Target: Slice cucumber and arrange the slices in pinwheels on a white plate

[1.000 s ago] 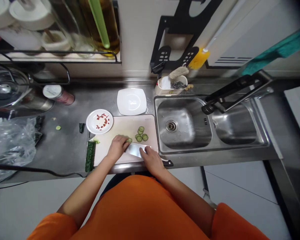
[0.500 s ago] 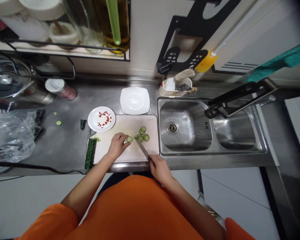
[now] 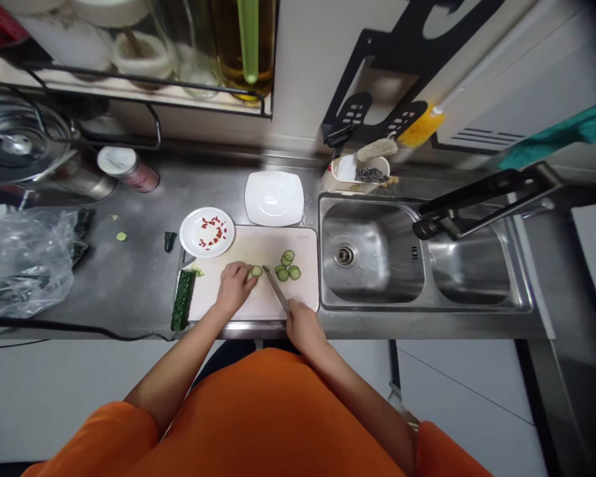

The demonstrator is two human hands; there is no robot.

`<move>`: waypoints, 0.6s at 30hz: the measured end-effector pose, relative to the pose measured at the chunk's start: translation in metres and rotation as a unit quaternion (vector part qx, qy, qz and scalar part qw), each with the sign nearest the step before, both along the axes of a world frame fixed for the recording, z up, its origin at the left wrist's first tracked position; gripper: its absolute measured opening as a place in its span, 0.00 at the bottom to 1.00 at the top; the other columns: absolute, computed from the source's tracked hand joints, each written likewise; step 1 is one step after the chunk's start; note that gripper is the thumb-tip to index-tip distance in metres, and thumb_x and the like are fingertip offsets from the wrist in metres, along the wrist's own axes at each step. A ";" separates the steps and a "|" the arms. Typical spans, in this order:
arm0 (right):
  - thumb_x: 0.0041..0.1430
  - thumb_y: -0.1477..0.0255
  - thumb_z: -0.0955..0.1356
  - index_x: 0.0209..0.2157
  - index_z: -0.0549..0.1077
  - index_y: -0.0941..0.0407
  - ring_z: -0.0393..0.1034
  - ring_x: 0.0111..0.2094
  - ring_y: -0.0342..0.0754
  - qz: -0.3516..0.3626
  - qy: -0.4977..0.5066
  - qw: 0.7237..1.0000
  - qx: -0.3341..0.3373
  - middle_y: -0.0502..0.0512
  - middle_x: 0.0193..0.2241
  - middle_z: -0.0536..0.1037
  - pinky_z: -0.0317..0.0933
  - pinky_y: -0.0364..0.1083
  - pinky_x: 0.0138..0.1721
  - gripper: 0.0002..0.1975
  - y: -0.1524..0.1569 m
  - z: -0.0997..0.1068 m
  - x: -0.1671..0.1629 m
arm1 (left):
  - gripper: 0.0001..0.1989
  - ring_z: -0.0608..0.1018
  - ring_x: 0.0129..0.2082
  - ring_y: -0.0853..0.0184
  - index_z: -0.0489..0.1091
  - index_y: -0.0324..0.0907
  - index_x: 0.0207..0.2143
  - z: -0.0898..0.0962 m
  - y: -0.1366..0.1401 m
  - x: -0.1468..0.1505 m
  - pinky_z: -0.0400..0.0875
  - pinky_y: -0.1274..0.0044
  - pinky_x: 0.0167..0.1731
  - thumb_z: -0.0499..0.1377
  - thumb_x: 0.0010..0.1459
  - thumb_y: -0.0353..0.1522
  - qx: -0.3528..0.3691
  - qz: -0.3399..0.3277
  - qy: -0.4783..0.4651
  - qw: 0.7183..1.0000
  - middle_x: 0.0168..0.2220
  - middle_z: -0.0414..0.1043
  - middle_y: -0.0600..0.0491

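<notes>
My left hand [image 3: 234, 286] is closed around a short piece of cucumber [image 3: 256, 271] on the white cutting board [image 3: 248, 242], its cut face turned to the right. In my right hand [image 3: 302, 323] is the handle of a kitchen knife [image 3: 276, 289]. Its blade points up and left, the tip close beside the cucumber's cut end. Several cucumber slices [image 3: 288, 266] lie on the board to the right of the blade. A longer dark green cucumber piece [image 3: 183, 301] rests at the board's left edge.
A plate with red bits [image 3: 193, 232] overlaps the board's upper left corner. Behind the board sits a white square plate [image 3: 274, 199]. The steel sink [image 3: 372, 265] adjoins on the right, under a black faucet [image 3: 467, 199]. A plastic bag [image 3: 24, 258] lies at the left.
The knife and my right hand have moved left, bringing the blade closer to the cucumber piece. My left hand keeps its hold. The whole view has shifted slightly.
</notes>
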State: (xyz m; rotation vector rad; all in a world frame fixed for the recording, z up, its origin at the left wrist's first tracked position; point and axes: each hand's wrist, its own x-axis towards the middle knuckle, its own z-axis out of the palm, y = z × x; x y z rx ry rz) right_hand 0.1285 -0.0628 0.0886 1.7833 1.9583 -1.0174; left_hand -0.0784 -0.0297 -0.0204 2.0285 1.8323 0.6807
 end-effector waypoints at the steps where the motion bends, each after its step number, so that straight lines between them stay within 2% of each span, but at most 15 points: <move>1: 0.59 0.80 0.57 0.43 0.66 0.57 0.69 0.37 0.49 0.003 -0.008 1.000 -0.007 0.59 0.37 0.74 0.54 0.44 0.35 0.13 0.001 0.002 -0.002 | 0.14 0.70 0.42 0.60 0.72 0.42 0.44 -0.001 -0.001 0.000 0.66 0.68 0.42 0.58 0.57 0.38 0.002 0.003 -0.004 1.000 0.39 0.70 0.46; 7: 0.59 0.81 0.57 0.47 0.62 0.56 0.71 0.37 0.51 0.020 -0.037 0.999 -0.023 0.59 0.38 0.74 0.55 0.44 0.34 0.16 0.000 0.013 -0.014 | 0.14 0.70 0.42 0.61 0.72 0.44 0.45 -0.008 -0.005 -0.002 0.66 0.69 0.43 0.59 0.57 0.38 0.013 0.003 -0.033 0.999 0.40 0.70 0.47; 18: 0.57 0.85 0.55 0.48 0.61 0.56 0.71 0.40 0.51 0.034 -0.041 0.998 -0.038 0.60 0.37 0.74 0.57 0.44 0.35 0.19 -0.002 0.014 -0.026 | 0.14 0.70 0.43 0.60 0.73 0.45 0.44 -0.010 -0.007 -0.001 0.65 0.68 0.44 0.58 0.57 0.38 -0.002 0.019 -0.029 0.999 0.41 0.70 0.47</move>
